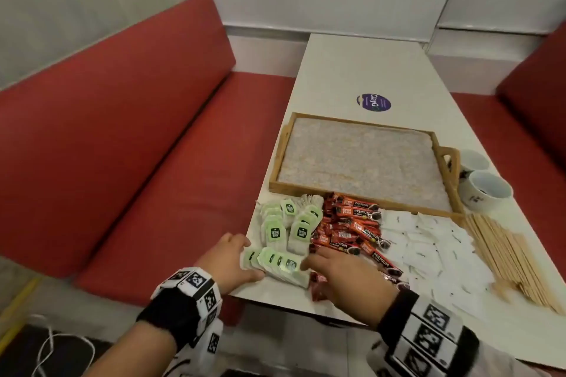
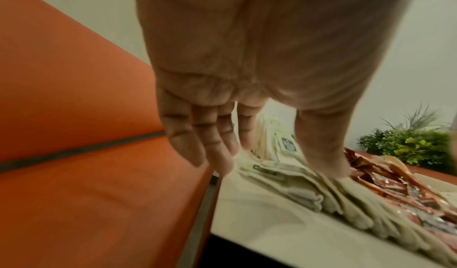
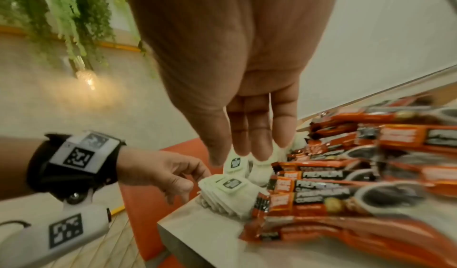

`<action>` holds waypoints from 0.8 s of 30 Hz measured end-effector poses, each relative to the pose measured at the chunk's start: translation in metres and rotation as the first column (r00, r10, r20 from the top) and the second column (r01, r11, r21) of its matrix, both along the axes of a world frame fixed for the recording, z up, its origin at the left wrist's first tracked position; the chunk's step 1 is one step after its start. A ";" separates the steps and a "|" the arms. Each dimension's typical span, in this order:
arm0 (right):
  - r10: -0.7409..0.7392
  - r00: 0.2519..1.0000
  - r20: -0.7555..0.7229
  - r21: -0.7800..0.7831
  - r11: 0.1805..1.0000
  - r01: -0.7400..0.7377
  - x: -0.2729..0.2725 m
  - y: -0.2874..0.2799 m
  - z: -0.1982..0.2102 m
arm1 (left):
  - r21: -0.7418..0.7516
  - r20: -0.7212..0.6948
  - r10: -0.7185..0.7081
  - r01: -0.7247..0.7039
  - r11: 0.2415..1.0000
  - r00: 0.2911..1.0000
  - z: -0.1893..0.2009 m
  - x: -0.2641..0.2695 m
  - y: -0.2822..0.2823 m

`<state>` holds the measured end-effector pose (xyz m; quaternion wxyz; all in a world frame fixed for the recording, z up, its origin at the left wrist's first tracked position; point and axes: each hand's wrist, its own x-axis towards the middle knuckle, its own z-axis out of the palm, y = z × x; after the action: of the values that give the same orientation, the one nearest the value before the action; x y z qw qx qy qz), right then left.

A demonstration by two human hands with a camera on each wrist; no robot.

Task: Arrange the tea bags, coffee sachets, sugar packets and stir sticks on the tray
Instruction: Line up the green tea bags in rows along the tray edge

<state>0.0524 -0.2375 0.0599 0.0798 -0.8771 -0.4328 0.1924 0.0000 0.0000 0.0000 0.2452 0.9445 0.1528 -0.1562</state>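
Observation:
An empty wooden tray point(image 1: 361, 123) with a grey liner lies across the middle of the white table point(image 1: 364, 67). In front of it, left to right, lie green-tagged tea bags point(image 1: 289, 223), red coffee sachets point(image 1: 352, 229), white sugar packets point(image 1: 428, 249) and wooden stir sticks point(image 1: 514, 257). A fanned row of tea bags point(image 1: 278, 263) point(image 2: 284, 176) point(image 3: 230, 186) sits at the table's near left corner. My left hand point(image 1: 248, 260) point(image 2: 272, 166) point(image 3: 190, 178) holds its left end, thumb on top. My right hand point(image 1: 315, 263) point(image 3: 247, 155) is at its right end with straight fingers, over the coffee sachets point(image 3: 346, 184).
Two white cups point(image 1: 487, 190) stand right of the tray's handle. A purple sticker point(image 1: 373, 102) marks the table beyond the tray. Red bench seats point(image 1: 122, 147) flank the table. The tea bag row lies close to the table's left and front edges.

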 end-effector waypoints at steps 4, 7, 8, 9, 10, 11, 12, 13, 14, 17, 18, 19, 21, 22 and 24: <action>0.099 0.993 0.063 -0.070 0.993 -0.095 0.007 0.034 -0.004 | 0.060 -0.066 0.010 -0.006 0.998 0.998 -0.001 0.002 -0.001; 0.112 0.990 0.086 -0.112 0.988 -0.102 0.009 0.049 -0.011 | 0.075 -0.070 0.008 -0.002 0.997 0.998 -0.002 0.005 -0.005; 0.106 0.990 0.091 -0.130 0.987 -0.094 0.011 0.052 -0.013 | 0.088 -0.066 0.003 0.002 0.996 0.998 -0.003 0.006 -0.006; 0.096 0.991 0.093 -0.140 0.987 -0.082 0.012 0.056 -0.016 | 0.093 -0.066 0.004 0.002 0.996 0.998 -0.002 0.008 -0.007; 0.086 0.991 0.098 -0.160 0.985 -0.070 0.013 0.060 -0.019 | 0.089 -0.065 0.007 -0.001 0.996 0.998 -0.002 0.009 -0.007; 0.076 0.993 0.093 -0.179 0.982 -0.059 0.014 0.063 -0.020 | 0.083 -0.068 0.011 -0.005 0.996 0.998 -0.001 0.011 -0.008; 0.070 0.993 0.092 -0.199 0.979 -0.051 0.015 0.065 -0.021 | 0.079 -0.070 0.011 -0.006 0.997 0.997 -0.001 0.012 -0.009; 0.063 0.994 0.084 -0.215 0.976 -0.044 0.016 0.067 -0.020 | 0.076 -0.076 0.011 -0.005 0.997 0.997 0.000 0.014 -0.009; 0.058 0.996 0.072 -0.223 0.974 -0.041 0.017 0.069 -0.020 | 0.071 -0.077 0.008 -0.002 0.997 0.997 0.000 0.015 -0.010; 0.064 0.996 0.063 -0.231 0.972 -0.047 0.018 0.071 -0.020 | 0.055 -0.079 -0.008 0.012 0.998 0.997 -0.001 0.018 -0.012; 0.067 0.996 0.065 -0.225 0.973 -0.051 0.019 0.071 -0.021 | 0.053 -0.077 -0.015 0.020 0.998 0.997 -0.001 0.019 -0.013; 0.072 0.995 0.069 -0.219 0.974 -0.056 0.019 0.070 -0.022 | 0.046 -0.074 -0.020 0.023 0.999 0.997 0.000 0.019 -0.015; 0.074 0.995 0.071 -0.203 0.978 -0.058 0.019 0.069 -0.024 | -0.002 -0.050 -0.012 0.012 1.000 0.999 0.002 0.019 -0.017; 0.071 0.995 0.072 -0.191 0.980 -0.056 0.019 0.069 -0.025 | -0.043 -0.046 0.004 -0.006 0.999 0.999 0.002 0.019 -0.018; 0.063 0.995 0.075 -0.167 0.985 -0.050 0.020 0.069 -0.027 | -0.144 -0.084 0.028 -0.040 0.989 0.996 0.001 0.017 -0.017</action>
<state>0.0719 -0.1688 0.0330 -0.0156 -0.8750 -0.4430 0.1945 0.0166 -0.0171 0.0008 0.3096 0.9142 0.1673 -0.2012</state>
